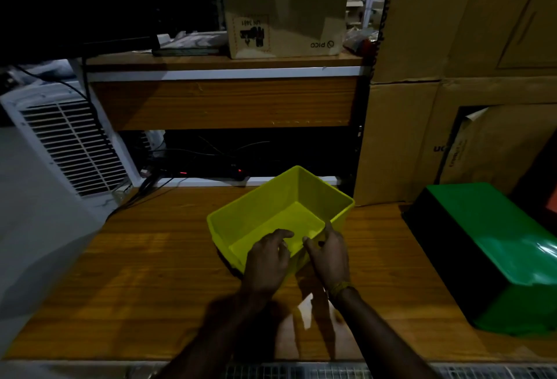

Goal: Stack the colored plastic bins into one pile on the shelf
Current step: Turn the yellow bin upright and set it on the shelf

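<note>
Both forearms enter from the near edge and meet at the near wall of the yellow bin point(280, 215). Left hand point(268, 261) lies over the near rim with fingers curled into the bin, gripping that wall; right hand point(330, 253) closes on the near right corner, thumb inside and fingers point(330, 229) along the outer side. Yellow bin stands open side up, turned at an angle, near the middle of the wooden shelf point(150, 273); whether its near end is raised off the wood cannot be told. Green bin point(494, 255) lies mouth down at the right, well apart from the yellow one, beside stacked cartons point(452, 47). Upper board at the far side carries a small box point(286, 16); a white vented unit point(66, 143) stands at the left. Step in hand, as judged: taking hold of the yellow bin, with no pile yet formed. Next move likely calls for carrying one bin to the other, and for bringing both to the same orientation, since one faces up and the other down, with rims squared before nesting.
</note>
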`<state>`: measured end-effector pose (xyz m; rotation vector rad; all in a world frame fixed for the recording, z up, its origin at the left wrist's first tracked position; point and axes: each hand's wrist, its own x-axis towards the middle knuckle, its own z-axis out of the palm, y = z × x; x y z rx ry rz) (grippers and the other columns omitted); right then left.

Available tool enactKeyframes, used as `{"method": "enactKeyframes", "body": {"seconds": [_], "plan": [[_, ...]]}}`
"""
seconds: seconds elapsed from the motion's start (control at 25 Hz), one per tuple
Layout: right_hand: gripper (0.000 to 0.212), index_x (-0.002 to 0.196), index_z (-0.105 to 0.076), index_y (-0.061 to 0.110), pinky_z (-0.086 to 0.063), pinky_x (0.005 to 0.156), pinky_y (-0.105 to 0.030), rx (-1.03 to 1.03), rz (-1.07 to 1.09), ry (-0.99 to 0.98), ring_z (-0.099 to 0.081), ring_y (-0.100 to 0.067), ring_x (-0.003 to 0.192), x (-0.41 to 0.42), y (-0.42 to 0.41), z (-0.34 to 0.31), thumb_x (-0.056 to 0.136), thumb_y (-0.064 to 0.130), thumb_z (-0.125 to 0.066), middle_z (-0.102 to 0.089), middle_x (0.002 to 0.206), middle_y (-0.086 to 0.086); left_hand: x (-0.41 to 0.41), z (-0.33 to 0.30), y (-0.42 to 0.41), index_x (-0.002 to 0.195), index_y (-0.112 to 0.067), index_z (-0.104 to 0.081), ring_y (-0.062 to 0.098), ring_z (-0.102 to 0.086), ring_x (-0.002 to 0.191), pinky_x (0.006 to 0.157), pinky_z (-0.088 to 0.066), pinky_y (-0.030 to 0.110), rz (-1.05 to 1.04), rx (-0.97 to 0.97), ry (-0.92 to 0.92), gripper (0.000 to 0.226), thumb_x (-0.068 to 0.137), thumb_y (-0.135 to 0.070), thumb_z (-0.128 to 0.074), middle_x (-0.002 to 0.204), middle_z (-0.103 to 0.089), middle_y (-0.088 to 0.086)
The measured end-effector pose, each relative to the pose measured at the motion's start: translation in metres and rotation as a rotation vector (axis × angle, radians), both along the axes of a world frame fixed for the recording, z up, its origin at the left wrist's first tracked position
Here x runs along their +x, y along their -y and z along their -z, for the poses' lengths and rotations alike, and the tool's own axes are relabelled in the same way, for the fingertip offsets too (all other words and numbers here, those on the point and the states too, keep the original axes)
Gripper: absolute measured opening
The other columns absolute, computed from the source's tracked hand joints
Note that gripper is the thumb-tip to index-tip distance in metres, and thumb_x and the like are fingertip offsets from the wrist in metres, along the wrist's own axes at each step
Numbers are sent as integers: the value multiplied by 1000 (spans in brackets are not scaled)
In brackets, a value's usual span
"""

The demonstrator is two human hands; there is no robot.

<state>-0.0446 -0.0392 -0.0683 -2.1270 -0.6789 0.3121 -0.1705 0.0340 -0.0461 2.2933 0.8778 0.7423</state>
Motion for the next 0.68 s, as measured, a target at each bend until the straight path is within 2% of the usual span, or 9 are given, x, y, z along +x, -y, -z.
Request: {"method": "enactKeyframes", "body": {"seconds": [0.08,0.16,0.24,0.28,0.36,0.48,0.56,0.68], "plan": [[78,148,-35,2,-50,95,-44,10,21,-53,-56,-39,121,5,0,-2,85,33,-70,-55,134,-21,5,-3,13,113,-26,-67,18,-69,89,76,-49,31,-3,-112,55,36,81,-19,-51,100,-72,0],[76,143,-43,9,-55,85,-45,-3,18,-41,-64,-38,110,19,1,1,75,37,-63,-64,124,-19,11,-3,24,110,-32,-66,16,-70,81,73,-55,35,15,-229,77,36,79,-24,-48,99,-71,-5],[72,138,-49,13,-56,77,-44,-34,-9,-22,-68,-37,98,38,3,1,70,34,-57,-71,112,-17,17,0,31,106,-37,-64,15,-70,74,71,-56,39,15,-281,65,32,80,-29,-48,98,-70,-9],[65,135,-53,15,-56,75,-43,-48,-28,-12,-69,-37,95,46,6,-2,72,29,-58,-72,109,-17,19,1,31,105,-37,-66,15,-69,78,73,-55,39,-9,-265,45,30,81,-31,-49,100,-71,-9],[50,129,-60,19,-56,76,-44,-47,-51,-21,-68,-38,95,59,16,-12,79,17,-61,-73,107,-17,21,2,27,104,-36,-68,20,-65,99,86,-51,38,-118,-153,-37,28,82,-34,-51,109,-70,-5],[45,126,-65,23,-59,78,-46,41,-43,-83,-72,-29,92,76,30,-17,83,12,-62,-75,111,-11,14,5,9,109,-36,-68,27,-55,118,98,-42,38,-346,30,-255,26,85,-37,-60,122,-64,-1],[41,125,-67,17,-59,76,-44,92,-29,-68,-72,-26,84,75,37,-16,84,12,-64,-76,107,-11,7,4,0,113,-36,-67,29,-54,119,99,-41,39,-397,23,-300,27,86,-38,-62,127,-60,-1],[38,120,-69,11,-58,79,-47,156,12,-42,-71,-27,85,58,49,-9,84,18,-62,-75,107,-14,10,0,-7,117,-29,-66,34,-55,120,100,-44,39,-347,-119,-191,29,88,-30,-63,131,-56,7]]}}
